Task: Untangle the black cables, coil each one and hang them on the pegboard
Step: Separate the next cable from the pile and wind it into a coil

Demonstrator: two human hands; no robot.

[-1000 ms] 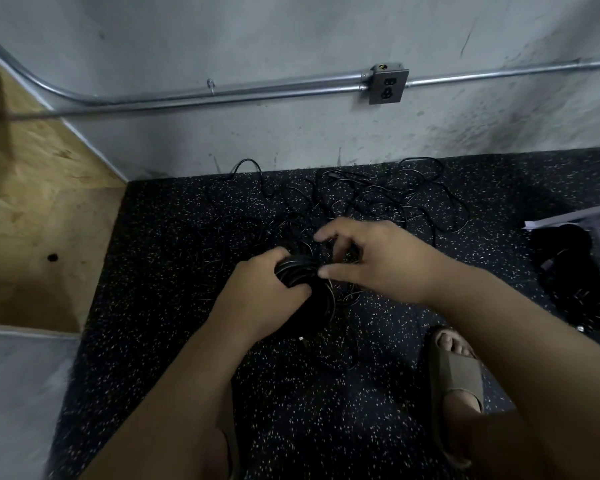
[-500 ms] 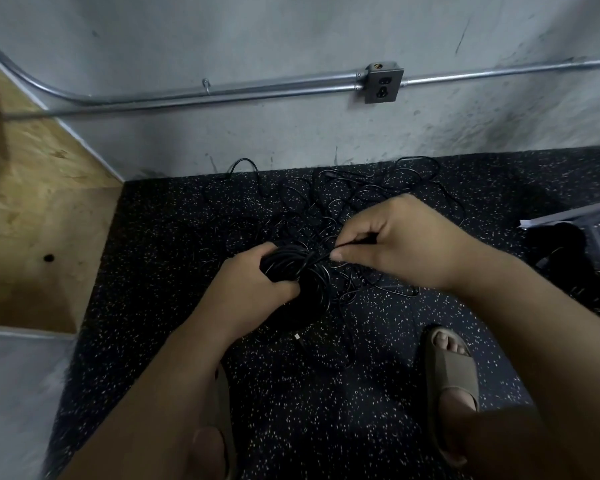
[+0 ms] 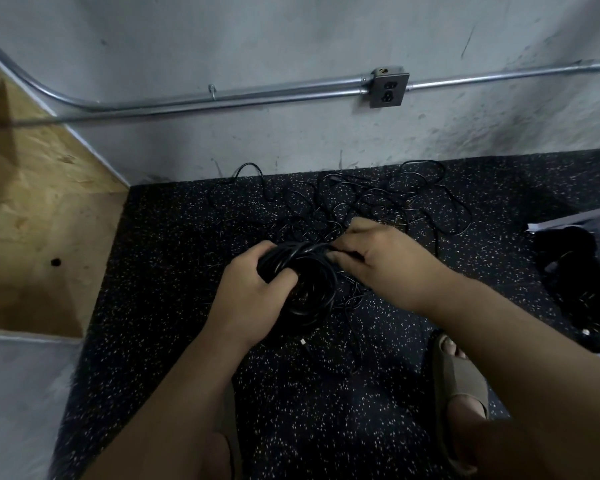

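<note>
A coil of black cable [image 3: 314, 296] is held low over a black, white-speckled floor [image 3: 174, 271], between two bare hands seen from above. The left hand [image 3: 253, 292] is wrapped around the coil's left side, with the fingers curled over the bundled loops and the thumb tucked beneath them. The right hand [image 3: 385, 268] is placed just beside it, and a single strand at the top of the coil is pinched between its fingertips [image 3: 333, 256]. Beyond both hands, a loose tangle of thin black cables [image 3: 378, 199] is spread across the floor up to a scuffed grey wall [image 3: 291, 36]. Below the coil, nearer the body, a small cable connector [image 3: 303, 341] is seen lying on the floor. Well above the hands, a metal conduit pipe [image 3: 222, 98] is run along the wall into a grey outlet box [image 3: 388, 86]. Far out from the left hand, a wooden board [image 3: 32, 220] is set against the wall. Beneath the right forearm, a foot in a tan sandal [image 3: 461, 379] is planted on the floor. Out past the right hand, a dark heap [image 3: 575, 282] is seen under the edge of a pale panel [image 3: 568, 221]; what the heap is made of cannot be told.
</note>
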